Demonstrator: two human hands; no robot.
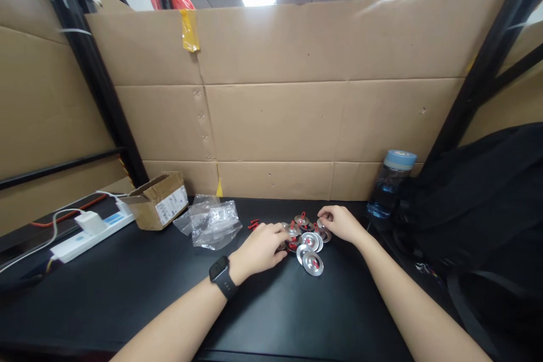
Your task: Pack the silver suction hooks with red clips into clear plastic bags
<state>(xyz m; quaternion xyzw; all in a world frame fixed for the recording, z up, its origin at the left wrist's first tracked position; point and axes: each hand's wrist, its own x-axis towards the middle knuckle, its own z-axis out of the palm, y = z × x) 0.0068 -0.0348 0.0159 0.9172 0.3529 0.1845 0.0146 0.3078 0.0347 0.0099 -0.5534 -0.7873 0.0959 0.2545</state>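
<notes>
A pile of small silver finger cymbals (313, 263) with red loops lies on the black table, some overlapping and some with the domed side up. At the pile's left edge, my left hand (261, 248), with a dark watch (223, 277) on its wrist, curls its fingers round a cymbal that they partly hide. My right hand (343, 224) pinches the rim of another cymbal (321, 223) on the pile's right side. Just beyond my left fingers lie several small red pieces (253, 224), too small to make out.
Clear plastic bags (214, 223) and an opened cardboard box (163, 203) lie to the left, near a white power strip (93, 235) with cables. On the right stand a blue-lidded bottle (388, 186) and a black backpack (479, 209). A cardboard wall (275, 119) closes off the back.
</notes>
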